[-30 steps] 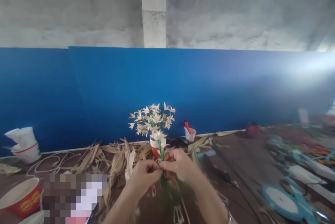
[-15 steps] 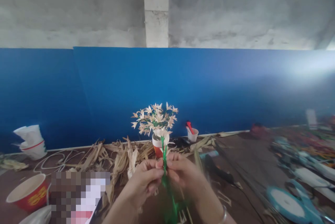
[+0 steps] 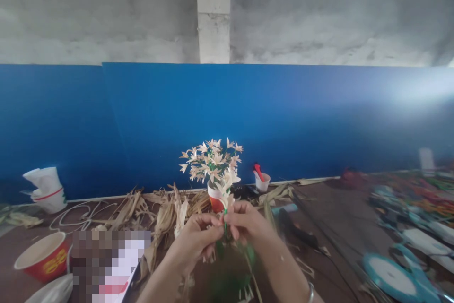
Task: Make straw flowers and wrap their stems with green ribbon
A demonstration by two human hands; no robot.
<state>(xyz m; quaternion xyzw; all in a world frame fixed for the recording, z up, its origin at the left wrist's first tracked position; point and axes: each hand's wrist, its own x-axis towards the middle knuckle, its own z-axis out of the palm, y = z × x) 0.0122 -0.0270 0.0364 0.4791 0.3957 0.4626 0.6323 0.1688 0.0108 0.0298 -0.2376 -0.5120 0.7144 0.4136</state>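
My left hand (image 3: 200,236) and my right hand (image 3: 250,225) meet in the middle, fingertips pinched together on the thin green stem of an artificial flower. Its pale cream petals (image 3: 227,184) rise just above my fingers. Below, a blurred green length hangs between my wrists. Directly behind stands a red and white paper cup (image 3: 215,199) holding a bunch of similar small cream flowers (image 3: 211,157) on green stems. My fingers hide part of the stem. A bracelet circles my right wrist.
Dry corn husks (image 3: 165,213) lie along the blue panel (image 3: 170,114). To the left are a red paper bowl (image 3: 44,258), white cups (image 3: 49,196) and a white cable. To the right are a white cup with a red-handled tool (image 3: 262,182), a black-handled tool (image 3: 300,232) and a blue ribbon spool (image 3: 388,274).
The held flower has come down a little, and less green stem shows above my fingers. The green length below has shifted and blurred. My hands stay together.
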